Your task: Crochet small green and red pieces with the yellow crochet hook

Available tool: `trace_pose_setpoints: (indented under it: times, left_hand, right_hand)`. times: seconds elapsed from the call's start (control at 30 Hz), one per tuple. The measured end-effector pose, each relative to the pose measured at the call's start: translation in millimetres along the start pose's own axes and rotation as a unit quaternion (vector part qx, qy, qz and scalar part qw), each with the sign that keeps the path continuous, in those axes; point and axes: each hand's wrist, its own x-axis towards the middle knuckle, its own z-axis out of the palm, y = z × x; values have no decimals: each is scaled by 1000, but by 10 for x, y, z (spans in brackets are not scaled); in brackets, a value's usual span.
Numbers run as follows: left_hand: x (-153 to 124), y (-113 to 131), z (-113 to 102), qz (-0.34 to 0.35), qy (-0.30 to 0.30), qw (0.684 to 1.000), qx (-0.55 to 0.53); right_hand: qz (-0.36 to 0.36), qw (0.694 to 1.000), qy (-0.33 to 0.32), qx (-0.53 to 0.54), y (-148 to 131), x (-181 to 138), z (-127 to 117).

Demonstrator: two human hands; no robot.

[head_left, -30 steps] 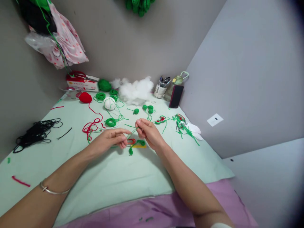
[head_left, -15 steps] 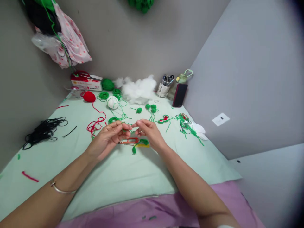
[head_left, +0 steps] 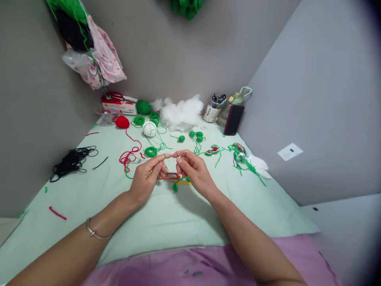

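Observation:
My left hand (head_left: 149,174) has its index finger stretched forward with a loop of green yarn (head_left: 164,157) round it. Its thumb and other fingers are closed on the yarn. Facing it, my right hand (head_left: 192,169) is pinched, its index fingertip nearly meeting the left one. A thin strand appears to run between the two hands, but the detail is small. Below them on the cloth lie orange-handled thread snips (head_left: 169,176), a yellow tool (head_left: 183,182), partly covered, and a small green crocheted piece (head_left: 175,187). A coil of green yarn (head_left: 151,151) sits just beyond.
Behind are a red yarn ball (head_left: 122,122), a white ball (head_left: 149,129), white stuffing (head_left: 181,113) and green balls (head_left: 199,137). Black cord (head_left: 71,163) lies left, yarn scraps (head_left: 245,167) right. A phone (head_left: 233,120) leans by a pen cup (head_left: 212,112).
The view has shifted, so the table appears further right. My left index finger has straightened out with the yarn round it, and my right fingers have curled into a pinch.

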Motion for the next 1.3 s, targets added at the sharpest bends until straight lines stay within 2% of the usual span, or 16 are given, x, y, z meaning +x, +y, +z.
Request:
trace_pose_setpoints:
  times: [0.2,0.3,0.97,1.3]
  left_hand:
    - [-23,-91,20,111,-16,990,87]
    - [-32,-126,32,138,-21,985,98]
    - [-44,-140,33,128,-26,985,109]
    - [-39,-100,31,121,-22,986,115]
  right_hand:
    - [22,1000,-12,-2,4,-23,76]
    - [17,1000,-4,-8,-2,-31,98]
    - [21,1000,4,-12,-16,-42,106]
    - [12,998,22,-59,27,-51,111]
